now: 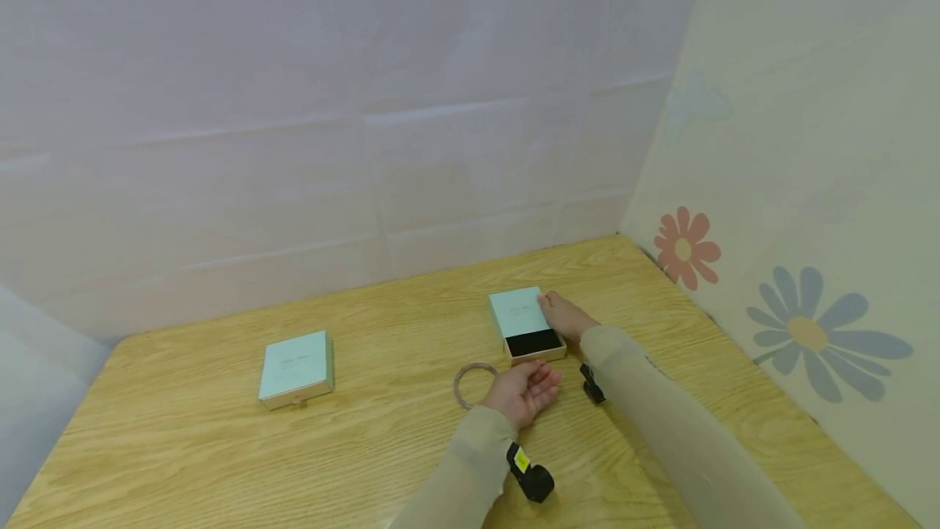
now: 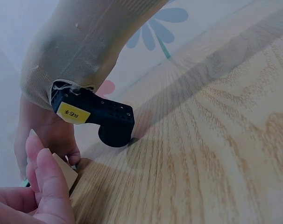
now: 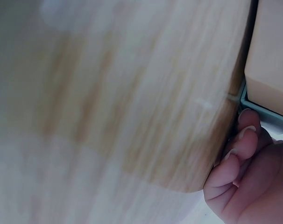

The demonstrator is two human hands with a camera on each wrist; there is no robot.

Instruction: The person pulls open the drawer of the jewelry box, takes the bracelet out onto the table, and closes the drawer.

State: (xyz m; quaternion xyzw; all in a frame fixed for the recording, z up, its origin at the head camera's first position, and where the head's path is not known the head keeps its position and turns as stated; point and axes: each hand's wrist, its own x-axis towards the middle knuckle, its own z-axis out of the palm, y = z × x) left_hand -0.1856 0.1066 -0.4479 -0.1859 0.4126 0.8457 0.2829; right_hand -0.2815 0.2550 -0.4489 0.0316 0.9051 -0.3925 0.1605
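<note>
Bangle (image 1: 457, 388) rests on the wood-grain bench (image 1: 367, 447), just below and right of the frame's centre, partly behind the left hand (image 1: 520, 395). Above that hand, a pale-blue drawer box (image 1: 520, 313) has its black-lined drawer (image 1: 534, 343) partly slid out. The right hand (image 1: 567, 318) clasps the box's right side in its grip; the left hand has loosely bent fingers at the drawer's front, and I cannot tell whether its grip pinches anything. Another pale-blue box (image 1: 296, 366) sits at lower left.
</note>
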